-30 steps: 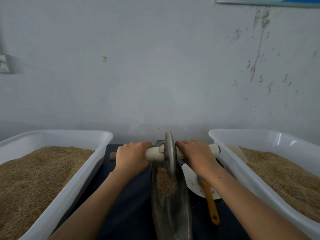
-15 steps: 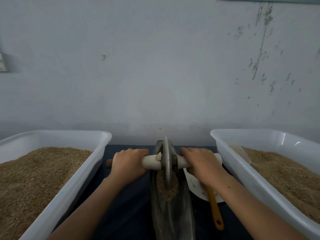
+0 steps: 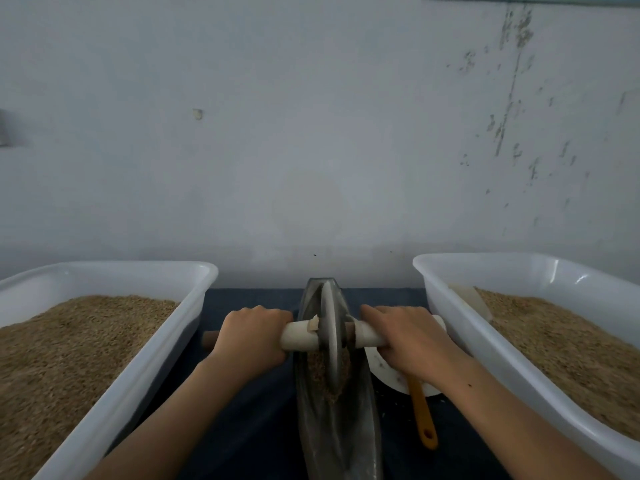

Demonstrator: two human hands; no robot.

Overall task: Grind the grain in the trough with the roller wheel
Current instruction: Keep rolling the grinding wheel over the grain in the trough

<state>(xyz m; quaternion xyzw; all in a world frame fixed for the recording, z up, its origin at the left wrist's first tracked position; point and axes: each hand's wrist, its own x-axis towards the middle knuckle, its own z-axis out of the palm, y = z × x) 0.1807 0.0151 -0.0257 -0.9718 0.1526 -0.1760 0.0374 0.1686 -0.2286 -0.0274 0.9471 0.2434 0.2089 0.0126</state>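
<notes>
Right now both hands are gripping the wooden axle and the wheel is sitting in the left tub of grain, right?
Not quite. In the head view both hands grip the axle, but the wheel sits in the metal trough, between the tubs.

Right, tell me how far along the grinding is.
Done: a small heap of brown grain lies in the grey metal trough. In hand: left hand and right hand grip the pale wooden axle, grey disc wheel standing in the heap. Left: the heap looks coarse, so more rolling.
</notes>
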